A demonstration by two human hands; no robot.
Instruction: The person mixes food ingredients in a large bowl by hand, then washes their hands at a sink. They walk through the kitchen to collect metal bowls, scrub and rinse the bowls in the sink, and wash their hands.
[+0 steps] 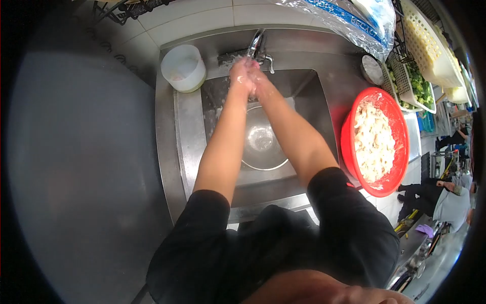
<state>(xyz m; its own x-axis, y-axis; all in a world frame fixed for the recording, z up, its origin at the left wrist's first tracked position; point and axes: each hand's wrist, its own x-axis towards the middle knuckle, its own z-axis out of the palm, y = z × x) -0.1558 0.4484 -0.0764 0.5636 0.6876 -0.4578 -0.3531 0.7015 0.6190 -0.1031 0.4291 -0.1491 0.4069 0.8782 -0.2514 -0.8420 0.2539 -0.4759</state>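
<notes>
My left hand [238,76] and my right hand [257,81] are pressed together under the running chrome faucet [256,43]. Water splashes around them, and their fingers are blurred and partly hidden by each other. Below, in the steel sink [309,111], sits a round metal bowl [260,137] with a shiny bottom. The faucet's small lever [271,65] sticks out just right of my hands. I cannot make out anything held between them.
A white plastic tub [183,68] stands on the left ledge. At the right edge, a red basin [349,139] holds pale, floury pieces. Beyond it are a small bowl of white stuff [372,70], broccoli baskets [417,86] and plastic packaging [349,25]. A person [450,205] is far right.
</notes>
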